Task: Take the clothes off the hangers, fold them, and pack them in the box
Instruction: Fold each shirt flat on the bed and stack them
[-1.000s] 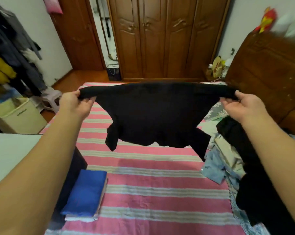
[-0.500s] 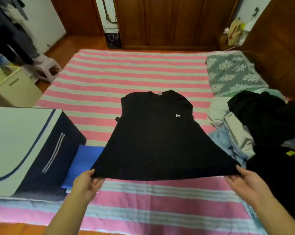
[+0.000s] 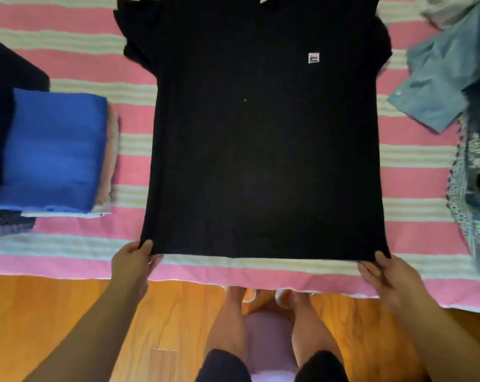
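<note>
While spread flat: shirt (image 3: 263,139) lies face up on the bed (image 3: 415,158), hem toward the person, likely so sleeves and sides can fold evenly.
Left hand (image 3: 135,261): pinches the near-left hem corner.
Right hand (image 3: 385,274): pinches the near-right hem corner; both keep the hem taut, judged to smooth wrinkles.
Folded stack (image 3: 54,150): left of shirt, blue piece on top, beside the dark box (image 3: 1,86).
Unfolded pile (image 3: 451,78): right of shirt, awaiting folding.

A black T-shirt (image 3: 263,139) lies flat on the striped bed (image 3: 415,166); the left hand (image 3: 134,261) and right hand (image 3: 385,274) pinch its hem corners at the bed's near edge.
</note>
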